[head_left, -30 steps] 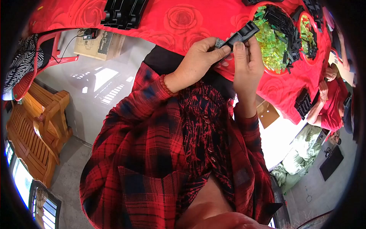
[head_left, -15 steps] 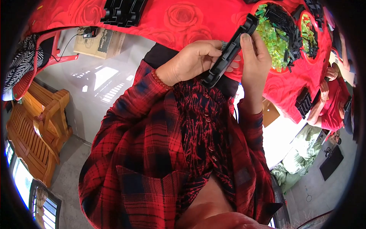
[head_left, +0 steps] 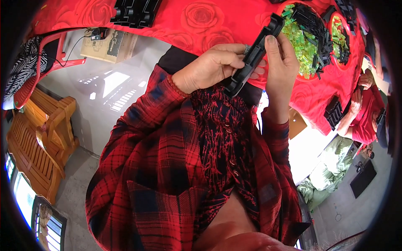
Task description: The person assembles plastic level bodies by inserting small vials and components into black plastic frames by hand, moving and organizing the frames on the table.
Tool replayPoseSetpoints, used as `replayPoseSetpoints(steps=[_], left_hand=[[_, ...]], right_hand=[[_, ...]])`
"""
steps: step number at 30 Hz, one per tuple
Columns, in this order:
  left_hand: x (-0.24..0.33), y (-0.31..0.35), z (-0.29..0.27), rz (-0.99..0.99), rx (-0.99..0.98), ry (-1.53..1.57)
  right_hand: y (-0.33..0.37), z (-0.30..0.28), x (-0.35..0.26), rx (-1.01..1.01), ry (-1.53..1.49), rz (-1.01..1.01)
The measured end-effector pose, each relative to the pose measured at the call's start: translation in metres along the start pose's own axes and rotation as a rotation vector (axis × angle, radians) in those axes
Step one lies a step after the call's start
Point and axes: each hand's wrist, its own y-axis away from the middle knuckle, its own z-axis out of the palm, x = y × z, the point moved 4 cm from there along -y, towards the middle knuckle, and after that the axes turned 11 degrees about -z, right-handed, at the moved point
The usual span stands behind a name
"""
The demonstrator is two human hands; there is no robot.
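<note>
- Nearest the camera, the wearer's red plaid shirt (head_left: 159, 163) fills the view around 6 o'clock, cut off by the lower edge.
- The left hand (head_left: 213, 65) reaches up toward 12 o'clock, a bead bracelet (head_left: 177, 88) at its wrist. Its grip is around the black part (head_left: 254, 54); fingertips, seemingly its own, show past the far side, the fingers between them hidden behind. A grey patch at the forefinger is too small to identify.
- The right hand (head_left: 282, 67), at 1 o'clock, has its grip clasped on the upper half of that part, thumb in front, other fingers partly covered.
- The part, long and channelled, is held up between the 2 hands, slanting from 1 o'clock to 7 o'clock; its dark inner details are hard to read.
- Behind it, the table (head_left: 201, 19) wears a red rose-patterned cloth.
- At 2 o'clock, a red basin (head_left: 307, 79) holds yellow-green pieces (head_left: 307, 67) and black pieces (head_left: 323, 44), too jumbled to count; a 2nd basin (head_left: 332, 29) lies just beyond.
- At 11 o'clock, black trays (head_left: 136, 12) are cropped by the top edge.
- At 3 o'clock, a co-worker (head_left: 366, 121) in red sits near the dark lens rim; what those hands hold is unclear.
</note>
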Motion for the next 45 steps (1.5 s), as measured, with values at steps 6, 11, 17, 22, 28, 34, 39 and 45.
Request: replayPoseSetpoints(steps=[6,11,17,22,28,34,39,45], left_hand=[[-0.003,-0.006,-0.007,0.132,0.282,-0.409],[-0.001,-0.003,-0.008,0.21,0.454,-0.789],[-0.003,-0.002,-0.001,0.28,0.596,-0.596],[-0.003,-0.002,-0.007,0.32,0.671,-0.656],[-0.002,-0.002,-0.001,0.409,0.567,-0.55],[-0.007,-0.009,-0.014,0.307,0.553,-0.486],[-0.002,-0.006,-0.019,0.234,0.727,-0.667],[0.001,-0.005,-0.025,0.32,0.858,-0.962]], right_hand=[[0.002,0.003,0.007,-0.011,-0.066,0.006],[0.004,0.004,0.005,0.005,-0.091,-0.024],[0.005,0.01,0.006,-0.045,-0.042,-0.076],[0.01,0.011,0.008,-0.034,-0.064,-0.105],[0.016,0.011,0.007,-0.007,-0.093,-0.104],[0.014,0.007,0.009,0.061,0.171,-0.186],[0.013,0.006,-0.008,-0.005,0.794,-0.525],[0.013,0.023,-0.005,-0.14,0.929,-0.577]])
